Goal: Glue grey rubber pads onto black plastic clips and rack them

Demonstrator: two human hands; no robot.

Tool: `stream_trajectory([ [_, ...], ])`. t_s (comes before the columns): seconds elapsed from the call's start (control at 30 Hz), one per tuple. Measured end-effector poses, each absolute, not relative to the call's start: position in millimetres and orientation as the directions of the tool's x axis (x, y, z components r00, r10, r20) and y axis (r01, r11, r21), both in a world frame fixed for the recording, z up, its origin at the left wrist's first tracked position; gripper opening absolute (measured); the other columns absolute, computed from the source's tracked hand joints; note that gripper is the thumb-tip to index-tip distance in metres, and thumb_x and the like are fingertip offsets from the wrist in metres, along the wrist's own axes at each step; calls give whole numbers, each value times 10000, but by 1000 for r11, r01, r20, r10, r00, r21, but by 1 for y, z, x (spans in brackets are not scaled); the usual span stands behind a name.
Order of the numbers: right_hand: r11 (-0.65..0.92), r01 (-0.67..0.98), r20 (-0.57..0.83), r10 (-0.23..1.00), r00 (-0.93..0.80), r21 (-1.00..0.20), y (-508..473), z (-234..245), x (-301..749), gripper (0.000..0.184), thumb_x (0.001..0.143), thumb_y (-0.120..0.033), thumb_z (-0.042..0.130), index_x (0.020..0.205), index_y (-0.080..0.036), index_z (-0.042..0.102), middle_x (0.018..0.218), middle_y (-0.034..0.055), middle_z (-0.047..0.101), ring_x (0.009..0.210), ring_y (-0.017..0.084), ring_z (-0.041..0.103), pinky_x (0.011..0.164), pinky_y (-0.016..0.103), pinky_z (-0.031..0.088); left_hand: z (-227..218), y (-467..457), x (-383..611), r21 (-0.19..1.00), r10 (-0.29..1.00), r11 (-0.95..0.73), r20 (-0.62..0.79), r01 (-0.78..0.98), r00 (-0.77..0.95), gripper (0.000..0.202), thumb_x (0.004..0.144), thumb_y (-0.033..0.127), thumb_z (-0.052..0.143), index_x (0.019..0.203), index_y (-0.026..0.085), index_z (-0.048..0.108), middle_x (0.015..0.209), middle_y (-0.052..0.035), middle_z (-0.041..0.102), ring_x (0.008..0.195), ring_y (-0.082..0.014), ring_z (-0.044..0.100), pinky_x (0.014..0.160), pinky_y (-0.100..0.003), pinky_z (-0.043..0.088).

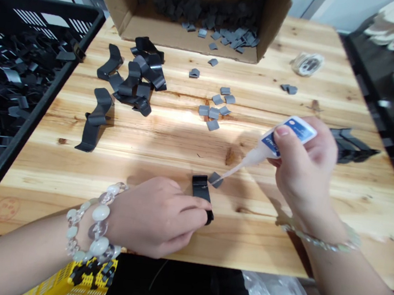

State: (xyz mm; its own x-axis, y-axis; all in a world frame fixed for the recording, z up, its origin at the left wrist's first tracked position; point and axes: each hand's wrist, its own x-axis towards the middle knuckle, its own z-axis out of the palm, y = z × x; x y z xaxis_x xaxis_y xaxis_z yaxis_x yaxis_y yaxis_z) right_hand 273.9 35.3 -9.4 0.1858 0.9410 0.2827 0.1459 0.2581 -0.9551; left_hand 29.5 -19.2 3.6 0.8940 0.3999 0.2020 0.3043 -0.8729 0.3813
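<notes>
My left hand (160,215) is closed on a curved black plastic piece (201,188), holding it near the front of the wooden table. In my right hand (305,168) is a white glue bottle (270,138) with a blue label, tilted down to the left. Its long thin nozzle points at the black piece, the tip at or just above its surface; contact cannot be told. Right beside the piece lies a small grey pad (216,179), partly behind the nozzle. Several more grey pads (213,112) lie farther back, mid-table.
A cardboard box (191,44) of grey pads stands at the back. Loose black curved pieces (133,80) lie left of centre, others (351,145) behind my right hand. A black crate (43,114) flanks the left edge. A tape roll (307,64) sits back right; a yellow basket (61,284) is below.
</notes>
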Motion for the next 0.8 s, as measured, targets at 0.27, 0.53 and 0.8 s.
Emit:
stream_trajectory([
  [0.27,276,155,303,933,194,-949,35,-10,273,258,795,-362,693,735,-210,494,599,-48,472,488,72,396,401,207,317,4,-20,28,384,395,-872,187,303,899,35,870,213,512,901,200,519,1165,32,689,602,-146,588,532,-328,449],
  [0.53,286,162,313,932,184,-944,36,-10,274,295,770,-407,714,739,-211,495,590,-45,479,481,79,418,388,206,319,3,-20,28,388,396,-869,176,306,901,35,868,216,513,899,199,516,1177,35,683,629,-147,602,553,-327,455],
  [0.8,300,196,337,921,195,-933,36,-10,274,272,784,-406,698,739,-221,503,612,-38,479,491,89,417,419,226,335,4,-19,28,390,398,-868,176,308,900,46,872,223,510,905,197,529,1166,30,687,629,-143,589,567,-322,438],
])
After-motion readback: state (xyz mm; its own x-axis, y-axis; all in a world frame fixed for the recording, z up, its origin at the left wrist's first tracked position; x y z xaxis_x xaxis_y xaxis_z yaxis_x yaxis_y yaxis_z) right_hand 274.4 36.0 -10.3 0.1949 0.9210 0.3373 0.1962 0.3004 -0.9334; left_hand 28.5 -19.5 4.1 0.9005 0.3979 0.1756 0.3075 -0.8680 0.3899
